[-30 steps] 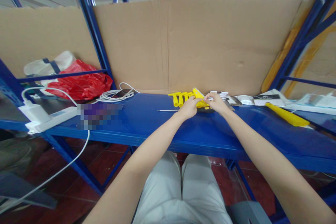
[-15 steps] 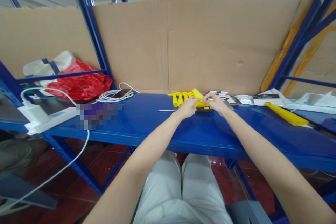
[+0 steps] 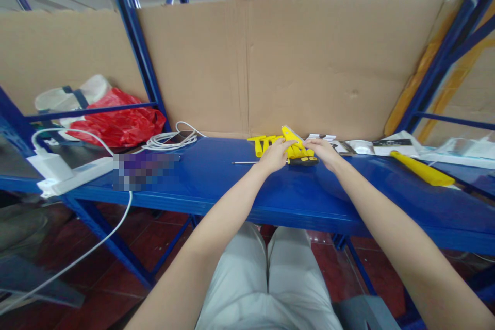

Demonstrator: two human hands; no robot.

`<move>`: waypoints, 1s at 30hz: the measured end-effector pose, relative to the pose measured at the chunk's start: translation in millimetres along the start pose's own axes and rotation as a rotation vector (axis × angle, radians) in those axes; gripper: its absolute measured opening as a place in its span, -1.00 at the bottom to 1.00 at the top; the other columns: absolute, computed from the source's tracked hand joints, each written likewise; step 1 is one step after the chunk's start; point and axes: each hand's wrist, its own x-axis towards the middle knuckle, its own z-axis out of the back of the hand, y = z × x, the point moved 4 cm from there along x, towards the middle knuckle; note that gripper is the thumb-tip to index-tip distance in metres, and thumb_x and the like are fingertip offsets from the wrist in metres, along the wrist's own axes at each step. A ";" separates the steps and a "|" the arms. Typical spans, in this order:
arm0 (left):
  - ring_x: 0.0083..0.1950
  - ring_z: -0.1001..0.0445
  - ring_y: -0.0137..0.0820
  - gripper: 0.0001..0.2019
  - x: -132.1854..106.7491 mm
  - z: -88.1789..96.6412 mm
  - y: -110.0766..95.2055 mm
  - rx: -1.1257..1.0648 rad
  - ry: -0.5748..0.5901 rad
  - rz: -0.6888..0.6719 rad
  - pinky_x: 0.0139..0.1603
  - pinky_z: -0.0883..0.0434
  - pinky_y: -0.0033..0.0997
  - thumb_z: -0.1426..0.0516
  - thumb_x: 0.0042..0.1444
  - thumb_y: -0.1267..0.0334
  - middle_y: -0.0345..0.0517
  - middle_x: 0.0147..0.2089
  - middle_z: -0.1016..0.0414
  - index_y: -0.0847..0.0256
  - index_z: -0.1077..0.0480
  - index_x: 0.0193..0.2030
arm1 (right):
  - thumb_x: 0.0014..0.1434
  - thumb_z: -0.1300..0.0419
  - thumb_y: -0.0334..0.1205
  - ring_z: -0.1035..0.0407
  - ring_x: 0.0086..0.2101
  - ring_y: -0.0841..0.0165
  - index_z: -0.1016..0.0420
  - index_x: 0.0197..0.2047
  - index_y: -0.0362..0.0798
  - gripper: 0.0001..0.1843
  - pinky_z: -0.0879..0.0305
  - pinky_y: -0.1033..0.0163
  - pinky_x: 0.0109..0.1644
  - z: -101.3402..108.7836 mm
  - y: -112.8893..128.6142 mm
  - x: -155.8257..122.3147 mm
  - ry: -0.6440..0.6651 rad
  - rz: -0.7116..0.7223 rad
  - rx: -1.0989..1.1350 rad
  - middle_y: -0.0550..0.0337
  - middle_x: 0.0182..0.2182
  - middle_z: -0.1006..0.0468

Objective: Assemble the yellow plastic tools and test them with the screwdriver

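A yellow scraper [image 3: 293, 136] with a flat, angled head is held up just above the shelf. My left hand [image 3: 274, 158] grips it from the left, fingers closed around its lower part. On the other side, my right hand [image 3: 323, 151] has its fingertips pinched at the head's right edge. Below them lies a screwdriver [image 3: 302, 161] with a black and yellow handle, its thin shaft pointing left. Several yellow T-shaped pieces [image 3: 258, 147] stand in a row behind my left hand, and more yellow parts lie between the hands, partly hidden.
A cardboard panel [image 3: 309, 62] closes the back of the blue shelf [image 3: 216, 180]. White cable [image 3: 166, 141], a red plastic bag [image 3: 119, 118] and a power strip [image 3: 83, 172] are at left. White packets [image 3: 392, 146] and a long yellow piece [image 3: 421, 167] lie at right.
The yellow scraper has risen slightly and tipped left. My right hand has shifted a little to the right, so more of the screwdriver handle shows. My left hand has barely moved.
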 end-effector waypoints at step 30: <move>-0.34 -0.52 -0.49 -0.25 1.0 0.4 13.7 -0.914 0.051 0.430 -0.53 -0.47 -0.54 -0.04 0.11 0.51 0.02 0.40 -0.17 -0.14 0.00 0.40 | 0.12 -0.17 -0.33 -0.21 0.15 -0.06 -0.66 -0.24 0.08 -0.76 -0.11 -0.33 0.16 85.1 -45.4 -0.6 -0.146 -0.237 -1.056 -0.03 0.04 -0.48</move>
